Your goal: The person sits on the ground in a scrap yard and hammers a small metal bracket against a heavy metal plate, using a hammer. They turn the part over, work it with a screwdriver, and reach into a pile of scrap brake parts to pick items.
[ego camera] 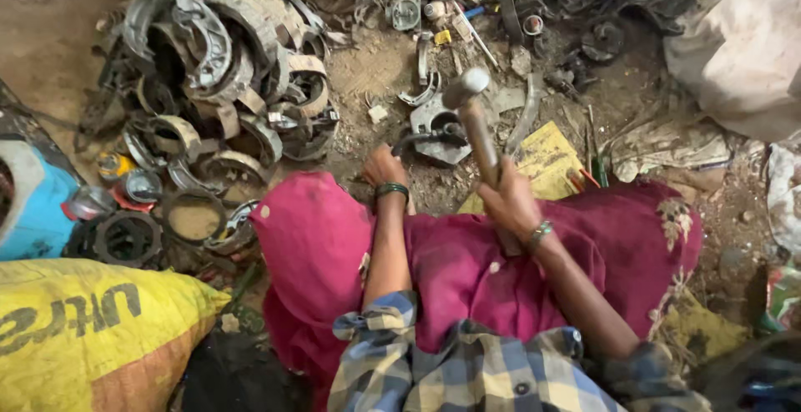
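The right hand (511,203) is wrapped around the wooden handle of a hammer (477,124), fingers curled tight about it, and the metal head is raised above a flat grey metal piece (440,128) that lies on the dirt floor (50,20) just ahead of the knees. The left hand (384,168) reaches down to the near edge of that piece; its fingers are turned away from the camera, so I cannot tell whether they pinch it or only press on it. A dark curved part sits on the piece near the left fingers.

Judging by the lifted hammer, the step in hand looks like the striking of the piece while the other hand steadies it. The next move would call for a straight blow landing clear of the left fingers, which are close to the target — the margin looks small.

To the left rises a heap of curved metal shoes (225,70), and a yellow sack (92,329) lies near the left knee. A crumpled yellow sheet (546,158) lies beside the right hand.

Much is hard to read — the pink cloth (476,270) over the lap hides the legs and the lower end of the hammer handle, the left fingertips are hidden, and the small parts at the top edge blur together.
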Tool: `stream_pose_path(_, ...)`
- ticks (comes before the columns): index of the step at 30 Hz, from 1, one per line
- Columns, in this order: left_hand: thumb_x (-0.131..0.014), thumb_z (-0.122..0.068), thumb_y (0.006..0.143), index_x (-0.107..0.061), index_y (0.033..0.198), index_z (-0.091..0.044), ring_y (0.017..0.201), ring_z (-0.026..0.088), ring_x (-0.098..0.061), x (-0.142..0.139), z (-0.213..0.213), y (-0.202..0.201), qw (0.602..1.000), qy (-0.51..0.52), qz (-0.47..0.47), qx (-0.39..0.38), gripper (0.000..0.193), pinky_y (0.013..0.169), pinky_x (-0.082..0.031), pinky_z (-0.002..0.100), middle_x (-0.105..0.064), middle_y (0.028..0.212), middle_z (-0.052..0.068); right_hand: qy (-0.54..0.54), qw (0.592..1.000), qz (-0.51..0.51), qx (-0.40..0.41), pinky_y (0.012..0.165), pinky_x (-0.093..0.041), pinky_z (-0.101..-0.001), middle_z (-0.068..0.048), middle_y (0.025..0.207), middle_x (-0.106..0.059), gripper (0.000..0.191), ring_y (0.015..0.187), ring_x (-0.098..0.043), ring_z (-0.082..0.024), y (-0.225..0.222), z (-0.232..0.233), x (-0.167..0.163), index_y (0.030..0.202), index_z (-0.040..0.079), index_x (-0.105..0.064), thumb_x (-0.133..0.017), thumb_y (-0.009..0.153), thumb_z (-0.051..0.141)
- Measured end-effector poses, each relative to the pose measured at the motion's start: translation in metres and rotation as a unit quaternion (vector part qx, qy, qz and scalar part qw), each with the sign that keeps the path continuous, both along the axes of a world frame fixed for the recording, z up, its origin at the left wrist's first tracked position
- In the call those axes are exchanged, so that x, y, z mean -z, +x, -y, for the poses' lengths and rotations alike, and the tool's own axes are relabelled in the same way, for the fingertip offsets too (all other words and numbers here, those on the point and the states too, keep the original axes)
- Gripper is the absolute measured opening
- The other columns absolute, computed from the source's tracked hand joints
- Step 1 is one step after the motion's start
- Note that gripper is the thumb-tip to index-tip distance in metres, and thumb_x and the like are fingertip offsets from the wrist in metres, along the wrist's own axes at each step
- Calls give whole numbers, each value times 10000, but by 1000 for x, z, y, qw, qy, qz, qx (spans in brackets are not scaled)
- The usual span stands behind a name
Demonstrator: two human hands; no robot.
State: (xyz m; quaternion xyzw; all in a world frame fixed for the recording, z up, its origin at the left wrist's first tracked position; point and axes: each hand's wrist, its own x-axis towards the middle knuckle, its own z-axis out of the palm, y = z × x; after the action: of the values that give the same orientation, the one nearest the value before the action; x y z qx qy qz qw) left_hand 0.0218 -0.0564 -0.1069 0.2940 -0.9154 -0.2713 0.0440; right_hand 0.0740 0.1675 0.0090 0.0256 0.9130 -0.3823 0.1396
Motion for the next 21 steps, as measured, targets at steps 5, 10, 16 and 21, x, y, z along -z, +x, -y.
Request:
stream_pose_path(5,-828,-150,767,-734,827,-73,837,404,-719,0,3,4,999,-15,-37,-3,136,698,-547,524,-733,857,197,-24,959,-279,-53,576,-579,-393,-195,906,-704,517,695,-700,-224,12,-10,-92,1300,-26,-474,-765,921,172)
stream_pose_path(10,-800,-155,837,-736,841,-86,838,394,-731,6,4,3,1000,-9,13,-5,94,700,-552,519,-738,876,193,-105,972,-211,-19,548,-605,-339,-154,911,-693,429,639,-692,-201,18,-4,-77,1242,5,-432,-708,953,161)
stream_pose_path(16,-819,-181,786,-732,859,-70,817,428,-711,-1,0,0,998,-30,-44,-17,159,702,-539,544,-732,857,210,-10,994,-33,-102,540,-593,-379,-210,926,-675,492,674,-696,-288,-3,16,27,1283,-13,-412,-676,900,146)
stream_pose_path(21,-802,-256,858,-717,878,-69,861,408,-712,-4,5,0,999,27,42,9,206,722,-536,540,-726,899,216,-3,998,-12,-64,522,-565,-392,-217,803,-734,510,614,-711,-274,6,5,1,1285,19,-481,-722,903,257)
